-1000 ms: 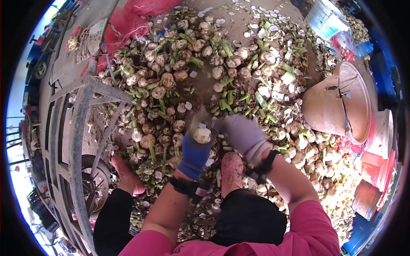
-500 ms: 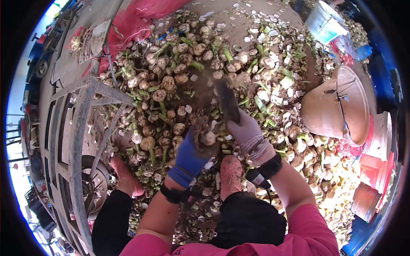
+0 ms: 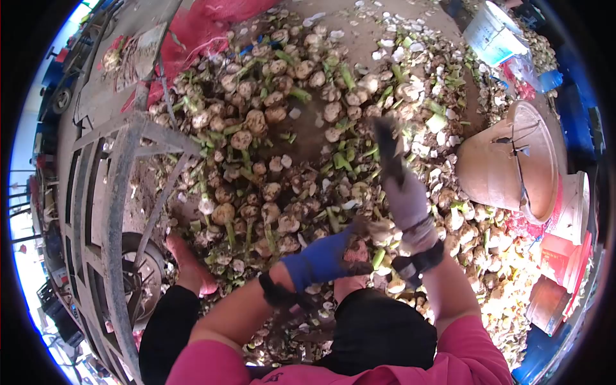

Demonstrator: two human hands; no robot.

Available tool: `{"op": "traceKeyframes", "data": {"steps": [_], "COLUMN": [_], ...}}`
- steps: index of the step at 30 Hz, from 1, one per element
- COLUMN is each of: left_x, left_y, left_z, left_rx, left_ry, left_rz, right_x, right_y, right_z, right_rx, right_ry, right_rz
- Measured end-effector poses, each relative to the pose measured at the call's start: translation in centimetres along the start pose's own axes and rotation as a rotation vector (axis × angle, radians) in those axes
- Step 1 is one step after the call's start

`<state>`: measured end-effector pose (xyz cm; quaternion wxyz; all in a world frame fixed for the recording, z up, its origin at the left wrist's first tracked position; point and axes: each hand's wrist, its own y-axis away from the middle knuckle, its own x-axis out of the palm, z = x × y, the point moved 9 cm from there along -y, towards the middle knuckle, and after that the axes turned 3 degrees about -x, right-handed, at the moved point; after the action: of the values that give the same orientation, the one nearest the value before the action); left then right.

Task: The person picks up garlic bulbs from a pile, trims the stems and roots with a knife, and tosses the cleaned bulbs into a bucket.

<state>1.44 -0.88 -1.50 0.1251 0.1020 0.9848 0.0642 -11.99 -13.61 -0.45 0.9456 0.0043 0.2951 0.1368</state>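
My right hand [image 3: 408, 204], in a pale glove, is wrapped round the handle of a knife [image 3: 389, 151]. Its broad dark blade points up and away, blurred at the tip. In a blue glove, my left hand [image 3: 324, 255] reaches across to the right, below the knife hand. Motion smears its fingers, and I cannot tell whether they still grip the pale bulb [image 3: 383, 231] at their tips. Soil-stained bulbs [image 3: 255, 120] with green stem stubs lie heaped ahead and left. A pile of trimmed bulbs [image 3: 491, 256] lies on the right.
A metal-framed cart [image 3: 119, 186] with a wheel stands close on my left. To the right are a tan tub [image 3: 491, 170], a red bucket [image 3: 559, 260] and, farther back, a white bucket [image 3: 491, 35]. Red netting [image 3: 192, 38] lies at the back left. White peelings [image 3: 417, 151] litter the floor.
My left hand has swung right from the middle, where it held a rooted bulb, towards the right pile. The knife in my right hand has shifted right and turned more upright.
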Motion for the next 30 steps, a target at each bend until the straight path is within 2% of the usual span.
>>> {"op": "traceKeyframes", "data": {"steps": [1, 2, 3, 4, 5, 6, 9, 12, 13, 14, 15, 16, 19, 20, 23, 24, 27, 28, 29, 30], "left_x": [-1.2, -2.8, -7.1, -11.2, -13.4, -14.6, -14.4, -15.1, -13.0, -10.9, -8.8, -6.8, -3.4, -3.8, -7.5, -8.7, -8.8, -7.7, -6.3, -5.8], "left_y": [-0.3, -1.3, -2.8, -2.8, -1.0, 0.1, -0.8, 0.4, 0.3, 0.9, 1.6, 2.4, 2.8, 2.9, 1.7, 1.6, 0.3, 0.2, 0.4, 0.3], "left_z": [0.2, 0.7, 4.2, 8.2, 11.0, 12.3, 12.3, 13.1, 12.3, 10.7, 9.0, 5.9, 5.8, 6.1, 4.7, 3.3, 1.3, 2.7, 4.8, 4.7], "left_rx": [-0.020, -0.026, -0.188, -0.354, -0.338, -0.316, -0.382, -0.736, -0.607, -0.439, -0.252, -0.043, -0.080, -0.105, -0.392, -0.370, 0.005, 0.027, 0.050, 0.099], "left_ry": [-0.181, -0.366, -0.728, -1.087, -1.265, -1.441, -1.516, -0.956, -0.355, -0.136, 0.075, -0.090, 0.594, 0.508, 0.154, 0.171, -0.099, 0.147, 0.933, 1.348], "left_rz": [0.056, 0.116, 0.024, -0.066, -0.144, -0.231, 0.091, 0.033, -0.076, -0.201, -0.283, -0.396, -0.456, -0.524, -0.639, -0.669, -0.544, -0.457, -0.364, -0.282], "right_x": [0.1, 0.3, 0.5, 1.1, 1.9, 3.2, 8.2, 11.2, 11.9, 12.8, 13.8, 13.6, 10.5, 9.9, 5.6, 5.7, 5.3, 5.9, 6.4, 6.9], "right_y": [-0.7, -1.1, -1.4, -0.8, 0.0, 0.6, 2.0, 2.2, 2.0, 1.8, 2.5, 2.5, 3.6, 3.5, 0.6, -0.2, 3.3, 4.5, 5.6, 6.4], "right_z": [-1.2, -2.1, -2.9, -3.2, -3.0, -3.1, -4.8, -3.3, -2.9, -2.7, -2.6, -0.9, 3.2, 4.2, 4.3, 3.0, 11.2, 12.5, 13.6, 14.4], "right_rx": [0.086, 0.038, -0.011, 0.052, 0.117, 0.262, 0.217, 0.253, 0.275, 0.304, 0.344, 0.234, 0.135, 0.033, -0.316, -0.326, -0.506, -0.595, -0.680, -0.771], "right_ry": [-0.111, -0.056, -0.002, -0.030, -0.059, 0.003, -0.169, -0.276, -0.278, -0.279, -0.279, -0.232, -0.244, -0.116, 0.280, 0.426, 0.429, 0.447, 0.469, 0.495], "right_rz": [0.011, 0.004, -0.010, 0.023, 0.054, 0.182, 0.248, 0.314, 0.352, 0.390, 0.437, 0.404, 0.420, 0.550, 0.215, 0.219, 0.293, 0.300, 0.301, 0.303]}}
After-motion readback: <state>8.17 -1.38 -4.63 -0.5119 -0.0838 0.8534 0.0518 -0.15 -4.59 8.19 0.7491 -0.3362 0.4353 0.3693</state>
